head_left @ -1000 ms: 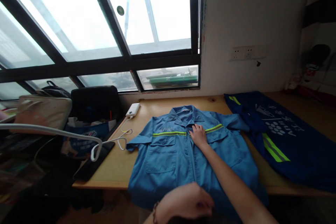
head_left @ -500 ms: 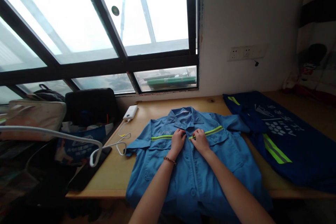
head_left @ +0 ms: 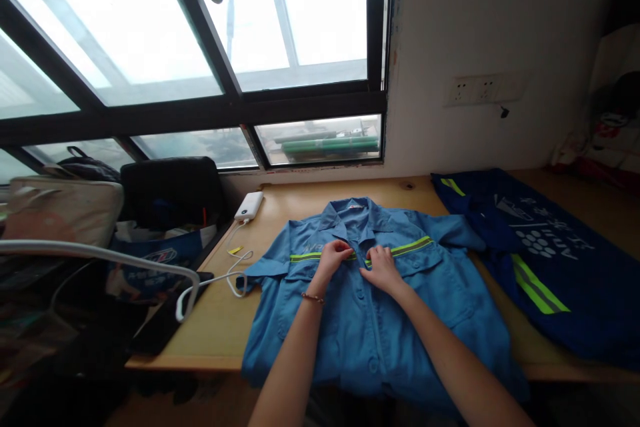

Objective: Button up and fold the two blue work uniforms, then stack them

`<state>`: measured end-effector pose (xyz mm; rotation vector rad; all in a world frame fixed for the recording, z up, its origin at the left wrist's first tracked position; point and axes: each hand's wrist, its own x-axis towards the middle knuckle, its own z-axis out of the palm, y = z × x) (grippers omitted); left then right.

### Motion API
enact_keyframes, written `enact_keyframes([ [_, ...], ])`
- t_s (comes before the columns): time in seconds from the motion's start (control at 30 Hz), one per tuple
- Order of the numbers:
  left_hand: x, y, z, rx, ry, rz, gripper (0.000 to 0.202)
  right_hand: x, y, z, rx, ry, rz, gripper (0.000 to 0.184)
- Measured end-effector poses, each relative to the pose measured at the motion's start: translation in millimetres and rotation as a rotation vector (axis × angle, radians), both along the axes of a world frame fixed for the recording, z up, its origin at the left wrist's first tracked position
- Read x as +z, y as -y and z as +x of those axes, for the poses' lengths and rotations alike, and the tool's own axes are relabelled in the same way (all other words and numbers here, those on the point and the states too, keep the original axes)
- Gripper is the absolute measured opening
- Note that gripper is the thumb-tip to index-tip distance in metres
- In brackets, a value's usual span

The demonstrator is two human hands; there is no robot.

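Note:
A light-blue short-sleeved work shirt (head_left: 320, 300) with yellow-green reflective bands lies front up on the table, its collar toward the window and its lower part hanging over the near edge. At the chest, on the left side of the front opening, my left hand (head_left: 334, 260) pinches the shirt's edge at the band. Just across the opening, my right hand (head_left: 383, 268) has its fingers closed on the other front edge. A small gap separates the two hands. Below them, buttons (head_left: 373, 365) show down the front. The fingertips hide whatever button or buttonhole lies there.
A dark-blue garment (head_left: 545, 267) with reflective strips lies at the right of the wooden table (head_left: 200, 340). A white power bank (head_left: 249, 205) with a white cable (head_left: 234, 275) lies at the left. Bags (head_left: 65, 213) and a black chair (head_left: 173, 193) stand beyond the left edge.
My left hand has shifted slightly left and turned, its thumb and fingers now reaching toward the opening. My right hand stays at the right front edge. The camera view has moved slightly.

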<state>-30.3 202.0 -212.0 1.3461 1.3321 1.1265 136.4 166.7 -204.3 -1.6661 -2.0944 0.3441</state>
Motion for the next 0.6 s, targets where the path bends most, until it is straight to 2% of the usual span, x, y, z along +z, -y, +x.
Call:
enact_keyframes([
  [0.17,3.4,3,2,-0.012,0.104,-0.096,0.021,-2.0,-5,1,-0.004,-0.022,-0.088,0.011],
  [0.27,5.8,5,3,-0.012,0.178,-0.194,0.023,-5.2,-8,3,0.001,-0.176,-0.103,0.009],
  [0.43,10.8,9,1,-0.018,0.299,-0.246,0.024,1.3,-13,9,-0.017,-0.862,-0.276,0.011],
  [0.6,14.8,14,3,-0.067,0.502,-0.257,0.026,19.2,-13,16,0.214,-1.459,-0.586,0.029],
])
